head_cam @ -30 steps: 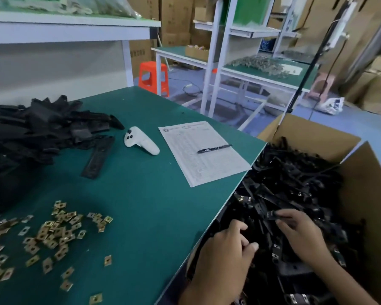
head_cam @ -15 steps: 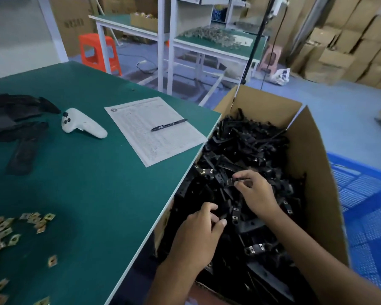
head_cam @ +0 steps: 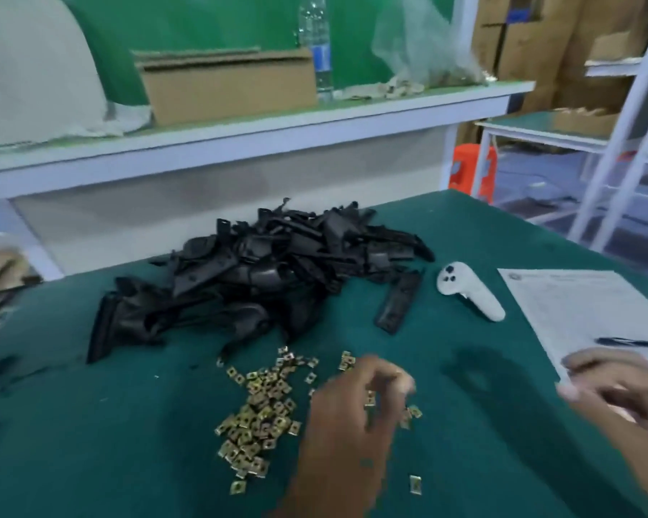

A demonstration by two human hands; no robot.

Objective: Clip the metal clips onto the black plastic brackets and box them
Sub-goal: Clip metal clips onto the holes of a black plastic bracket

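A heap of black plastic brackets (head_cam: 262, 286) lies at the back of the green table (head_cam: 90, 443), with one long bracket (head_cam: 399, 304) apart on its right. Several brass-coloured metal clips (head_cam: 259, 416) are scattered in front of the heap, and a stray clip (head_cam: 415, 484) lies nearer me. My left hand (head_cam: 356, 416) hangs over the right edge of the clips with its fingers curled down; blur hides whether it pinches one. My right hand (head_cam: 614, 390) hovers over the table's right side, fingers loosely spread and holding nothing. The box of finished brackets is out of view.
A white controller (head_cam: 468, 295) lies right of the brackets. A printed sheet (head_cam: 584, 304) with a pen (head_cam: 633, 343) covers the right side. Behind the table, a raised shelf carries a cardboard box (head_cam: 229, 84) and a water bottle (head_cam: 320, 50). An orange stool (head_cam: 472, 170) stands beyond.
Both hands have left the cardboard box of brackets and come back over the table. My view swung left from the box to the bracket heap and clips.
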